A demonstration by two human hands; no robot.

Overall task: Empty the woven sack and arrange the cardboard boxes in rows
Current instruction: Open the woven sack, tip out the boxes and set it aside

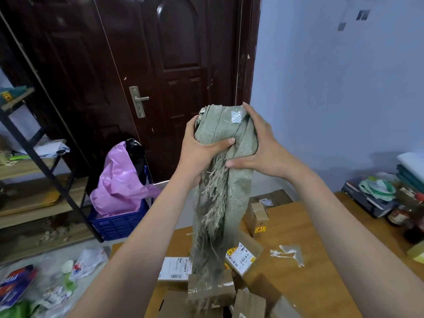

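Observation:
I hold a grey-green woven sack (220,203) up high above the wooden table (298,226). My left hand (199,150) and my right hand (261,148) both squeeze its bunched upper end. Its frayed open mouth hangs down and touches a pile of cardboard boxes. Several boxes lie jumbled on the table: one with a white label (175,268) at the left, one with yellow and white labels (244,255) at the right, a taped box (258,216) farther back, and plain ones (249,304) near the lower edge.
A dark wooden door (160,76) stands behind. At the left are a shelf rack (34,157) and a blue crate (119,221) holding a pink bag. Litter lies on the floor at lower left. Books, jars and bags crowd the table's right end (378,198).

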